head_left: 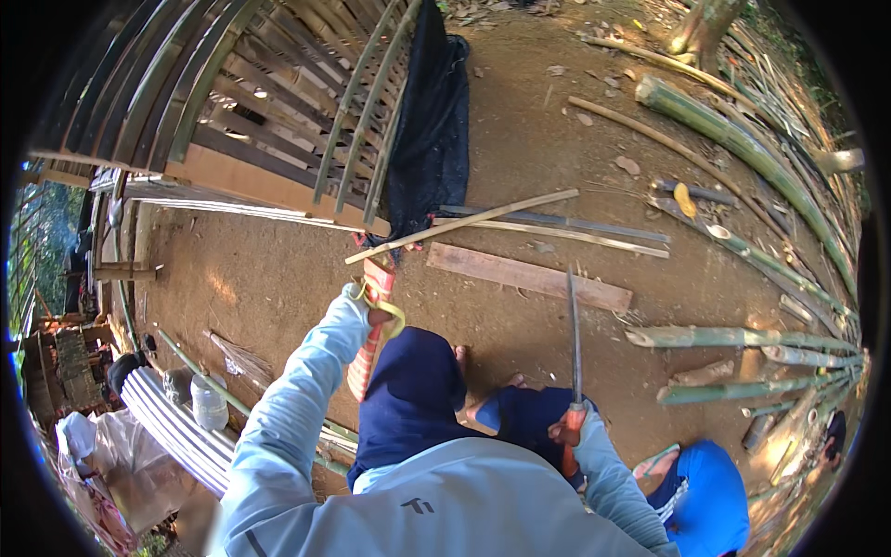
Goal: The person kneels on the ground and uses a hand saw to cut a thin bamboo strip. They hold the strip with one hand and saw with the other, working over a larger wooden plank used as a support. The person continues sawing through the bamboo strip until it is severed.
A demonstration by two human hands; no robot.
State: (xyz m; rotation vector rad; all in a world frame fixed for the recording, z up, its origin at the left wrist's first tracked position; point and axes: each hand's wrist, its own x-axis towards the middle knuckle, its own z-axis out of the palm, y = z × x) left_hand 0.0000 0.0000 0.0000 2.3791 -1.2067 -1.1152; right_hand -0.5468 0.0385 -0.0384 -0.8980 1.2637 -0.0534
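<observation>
My right hand [564, 430] is closed round the orange handle of a machete [576, 348], its long narrow blade pointing away from me. My left hand [371, 308] is closed at a long, narrow, orange-and-white striped piece [379, 277] with a yellow strap [397, 320] looped beside the fingers. The lower part of that striped piece hangs down by my left knee; whether it is a sheath or a bag I cannot tell. Just beyond my left hand, a thin bamboo strip [464, 226] lies at a slant.
A slatted bamboo structure [278, 102] with black cloth [432, 130] stands ahead left. A brown board [529, 277] lies on the dirt ahead. Bamboo poles [742, 339] lie on the right, near a person in blue [710, 497]. Left are corrugated sheeting [172, 418] and a plastic jug [209, 404].
</observation>
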